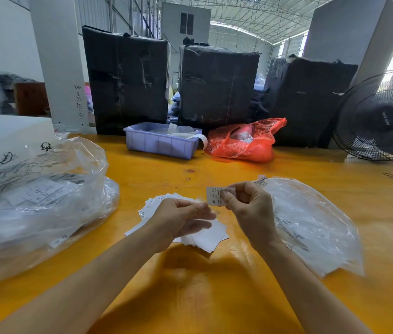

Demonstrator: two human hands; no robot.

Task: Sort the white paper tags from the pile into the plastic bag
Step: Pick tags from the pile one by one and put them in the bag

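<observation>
One white tag, printed with an M, is pinched in the right hand by thumb and curled fingers, held up off the surface and just above the pile of tags. Left hand hovers over the pile, fingers loosely bent; it looks to hold nothing, though its underside is hidden, so contact with the pile can't be confirmed. Pile sits mid-surface, loose white cards fanned out, partly covered by the left hand. Flat clear plastic bags lie just right of the right hand, touching the surface; a bigger crumpled clear bag with printed slips inside sits well to the left. Which bag is the target isn't certain; the right-hand stack is nearest. Step in hand, by my read: one tag picked and being checked or separated, not yet bagged. Next move likely calls for a bag mouth opened, probably by the free left hand, then the tag slid in flat; thin film may cling shut. Behind: a blue bin, red bag, fan.
</observation>
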